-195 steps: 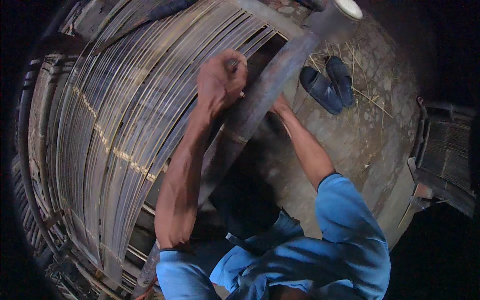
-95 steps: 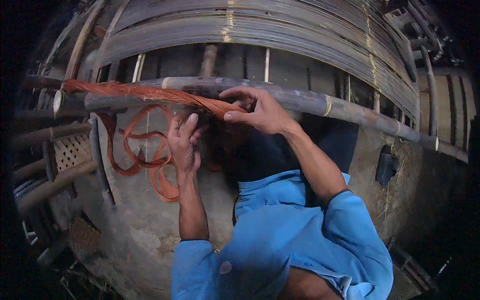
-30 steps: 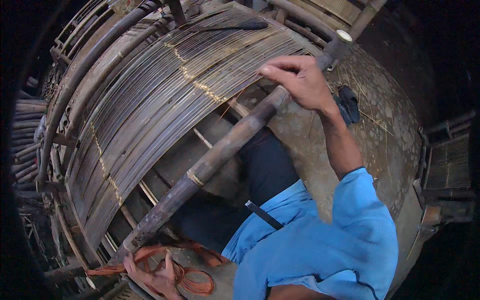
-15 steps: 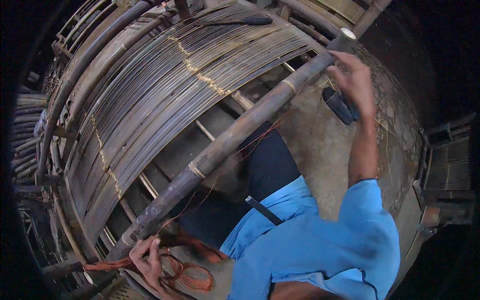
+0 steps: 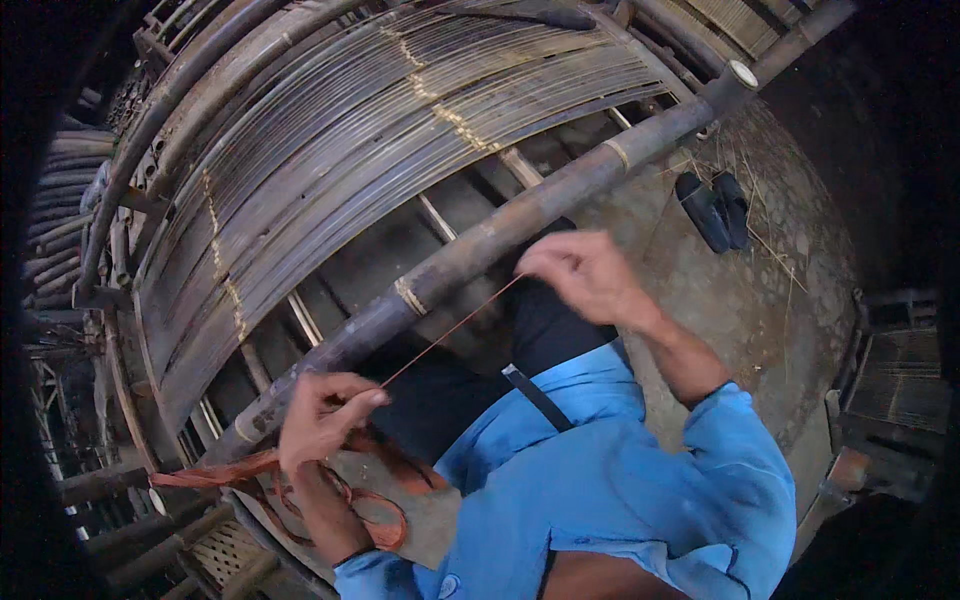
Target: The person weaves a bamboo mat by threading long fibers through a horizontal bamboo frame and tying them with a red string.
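Note:
A thin reddish-brown strand [image 5: 455, 331] runs taut and slanting between my two hands, in front of a thick bamboo pole. My left hand [image 5: 325, 415] is closed on its lower end, near the pole's lower left part. Higher up and to the right, my right hand [image 5: 588, 278] pinches the other end, slightly blurred. A loose bundle of the same reddish-brown strands [image 5: 220, 472] hangs by the pole's lower end, looping down behind my left forearm. The thick bamboo pole [image 5: 480, 243] lies just beyond both hands, with pale bindings around it.
Beyond the pole spreads a slatted bamboo panel [image 5: 310, 190] with pale lashings [image 5: 437, 105] across it. Dark sandals [image 5: 712, 210] lie on the floor at the right. Stacked bamboo poles [image 5: 70, 205] stand at the far left, and a woven piece [image 5: 230, 550] at lower left.
My right hand has come down and left from the pole's upper end, drawing the strand tight. My left hand has risen slightly and moved right, away from the bundle. The view has shifted.

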Motion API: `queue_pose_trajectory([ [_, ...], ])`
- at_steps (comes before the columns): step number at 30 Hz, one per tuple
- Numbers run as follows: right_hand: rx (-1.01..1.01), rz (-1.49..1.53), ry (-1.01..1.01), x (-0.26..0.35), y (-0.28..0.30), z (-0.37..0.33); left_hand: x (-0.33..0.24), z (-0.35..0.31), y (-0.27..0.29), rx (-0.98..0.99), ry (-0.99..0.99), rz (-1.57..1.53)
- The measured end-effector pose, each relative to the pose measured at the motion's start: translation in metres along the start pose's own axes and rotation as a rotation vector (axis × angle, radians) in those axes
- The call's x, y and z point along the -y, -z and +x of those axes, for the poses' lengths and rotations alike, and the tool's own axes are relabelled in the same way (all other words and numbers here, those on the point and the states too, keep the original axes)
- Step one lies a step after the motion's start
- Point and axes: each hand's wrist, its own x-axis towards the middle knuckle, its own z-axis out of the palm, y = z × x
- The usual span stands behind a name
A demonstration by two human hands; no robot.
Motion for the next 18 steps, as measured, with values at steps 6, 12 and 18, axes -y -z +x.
queue_pose_trajectory([
  [6, -0.557, -0.432, -0.148, -0.089, 0.164, -0.028, 0.068, -0.061, 0.054, 0.000, 0.247, -0.329],
  [12, -0.526, -0.509, -0.246, -0.127, 0.171, -0.042, 0.081, -0.056, 0.058, -0.444, -0.007, -0.858],
  [18, -0.585, -0.877, -0.492, -0.267, 0.244, -0.154, 0.082, -0.012, 0.094, -0.433, -0.124, -1.019],
])
